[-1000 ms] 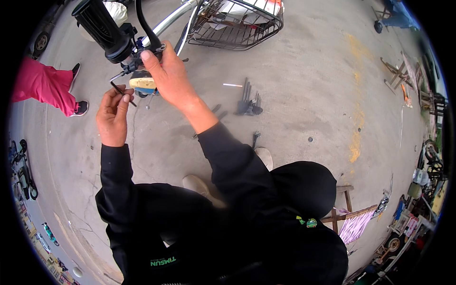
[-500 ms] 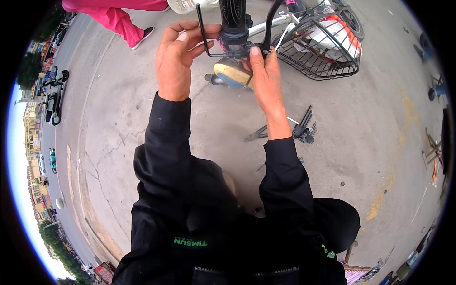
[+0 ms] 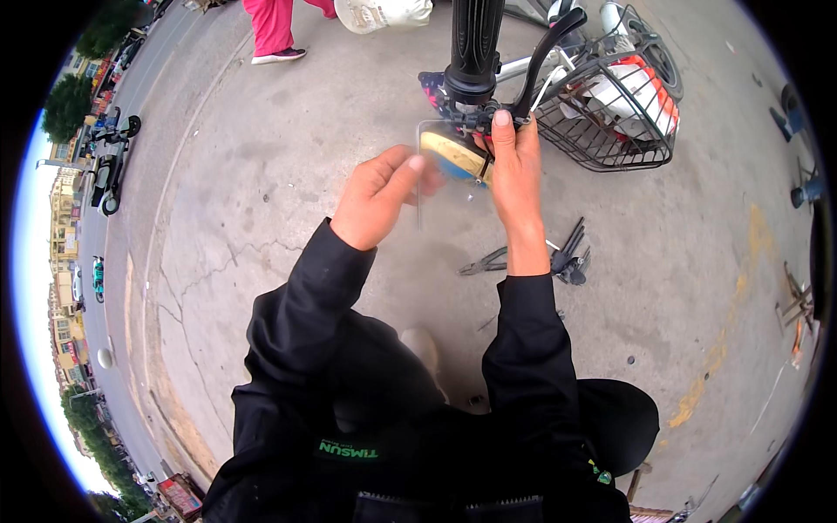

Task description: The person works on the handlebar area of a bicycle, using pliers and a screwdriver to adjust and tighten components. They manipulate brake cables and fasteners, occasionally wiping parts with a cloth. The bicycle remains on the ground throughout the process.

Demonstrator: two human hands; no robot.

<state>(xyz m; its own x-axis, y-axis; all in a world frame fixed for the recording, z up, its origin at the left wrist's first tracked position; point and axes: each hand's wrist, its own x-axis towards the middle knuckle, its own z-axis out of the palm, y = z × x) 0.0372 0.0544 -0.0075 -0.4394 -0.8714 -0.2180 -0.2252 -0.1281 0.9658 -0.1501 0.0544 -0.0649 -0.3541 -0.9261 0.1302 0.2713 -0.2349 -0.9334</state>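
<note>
A black handlebar grip (image 3: 473, 52) rises at the top centre, with a black brake lever (image 3: 539, 61) curving up on its right. My right hand (image 3: 519, 179) holds the lever's clamp (image 3: 478, 115) at the grip's lower end, thumb on top and fingers mostly hidden behind. Just left of and below the clamp, my left hand (image 3: 377, 193) is closed on an L-shaped hex key (image 3: 419, 207). The key and fingertips are smeared by motion; its short arm points toward the clamp. Behind it sits a rounded cream and blue part (image 3: 455, 155).
A black wire basket (image 3: 602, 139) with white and red bags is right of the handlebar. Dark metal tools or parts (image 3: 567, 259) lie on the concrete beyond my right forearm. A person in pink trousers (image 3: 272, 26) stands at upper left, near a whitish sack (image 3: 384, 13).
My left hand has come down and right with the hex key, whose long arm now points down instead of up. My right hand stays on the clamp; the view has shifted.
</note>
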